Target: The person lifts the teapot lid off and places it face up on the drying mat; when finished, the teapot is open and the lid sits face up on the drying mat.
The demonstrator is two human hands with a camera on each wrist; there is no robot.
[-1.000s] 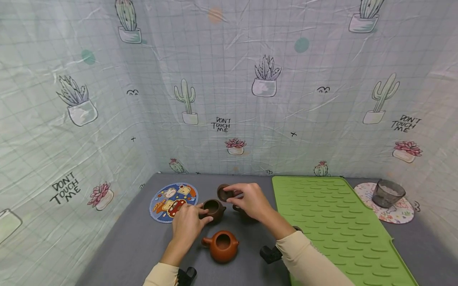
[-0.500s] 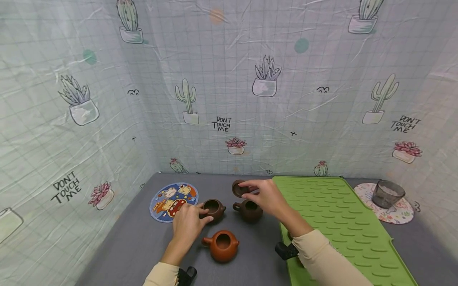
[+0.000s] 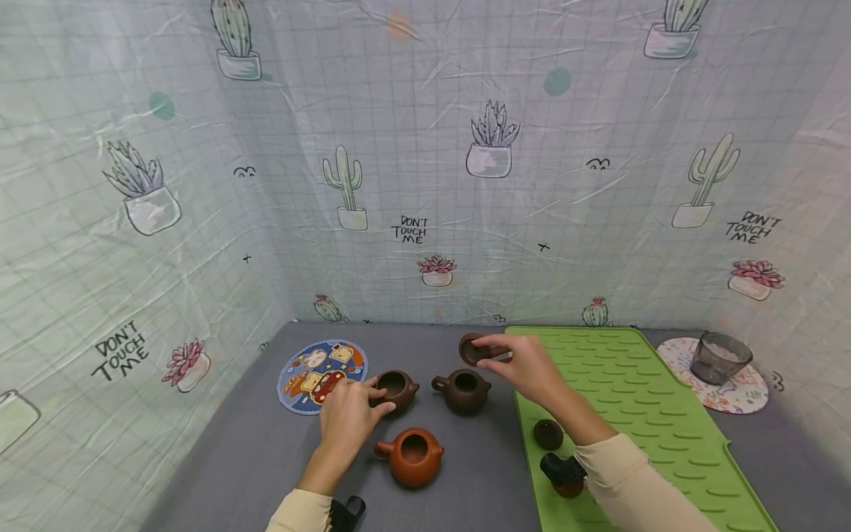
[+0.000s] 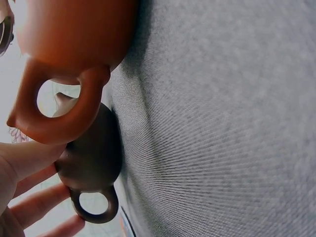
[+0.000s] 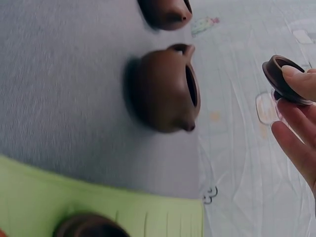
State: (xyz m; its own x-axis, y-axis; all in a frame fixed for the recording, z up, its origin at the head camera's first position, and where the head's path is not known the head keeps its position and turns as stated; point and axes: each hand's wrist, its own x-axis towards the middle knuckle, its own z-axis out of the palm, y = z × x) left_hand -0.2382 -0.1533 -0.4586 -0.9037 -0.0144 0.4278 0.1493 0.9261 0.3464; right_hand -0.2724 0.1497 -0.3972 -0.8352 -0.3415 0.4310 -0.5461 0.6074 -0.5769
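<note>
A dark lid (image 3: 473, 349) is pinched in the right grip (image 3: 525, 366), above and behind the middle teapot (image 3: 463, 390). The left teapot (image 3: 395, 389), just left of the middle teapot on the counter (image 3: 246, 451), is held by the left grip (image 3: 347, 420).

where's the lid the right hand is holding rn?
Head view: the dark brown lid is pinched in the right hand, raised behind the dark brown teapot, just left of the green mat.
</note>
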